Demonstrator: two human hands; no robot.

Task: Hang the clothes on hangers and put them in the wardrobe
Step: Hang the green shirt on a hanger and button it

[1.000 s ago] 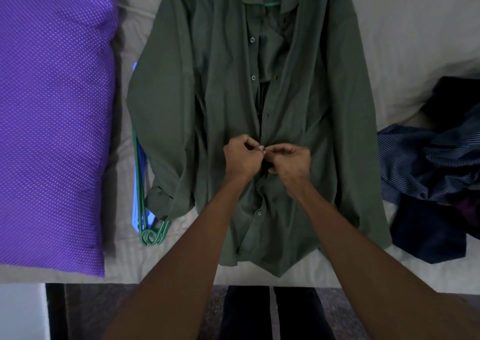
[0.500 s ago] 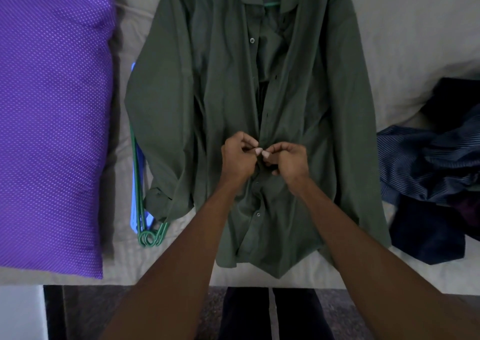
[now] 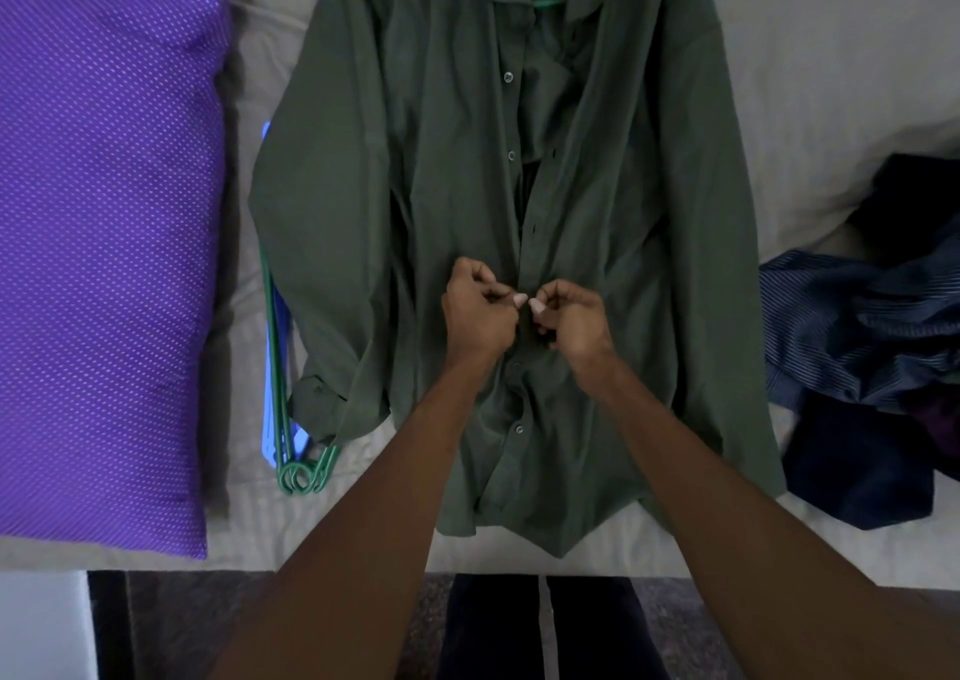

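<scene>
I observe a dark green shirt (image 3: pixel 415 201) lying flat, front side up, on the bed (image 3: pixel 831 81), collar toward the far edge. A green hanger (image 3: pixel 548 2) shows as a short bar inside the open neck; the rest of it is covered by cloth. The upper placket is unfastened, with buttons visible along the left edge.

My left hand (image 3: pixel 478 310) and right hand (image 3: pixel 574 318) meet at the placket, about mid-length of the shirt. Both have fingers curled, and each grip pinches an edge of the shirt front between thumb and fingertips. The thumbnails nearly touch. Whether a button sits between the fingers I cannot tell.

Below the hands the placket is closed, with two buttons visible.

To the left of the shirt, spare hangers (image 3: pixel 291 450), green and blue, lie stacked on the bed, partly under the left sleeve, hooks toward the near edge. A purple dotted pillow (image 3: pixel 104 237) lies further left. On the right, well apart from the shirt body, sits a heap of dark clothes (image 3: pixel 872 346), including a striped navy piece.
</scene>
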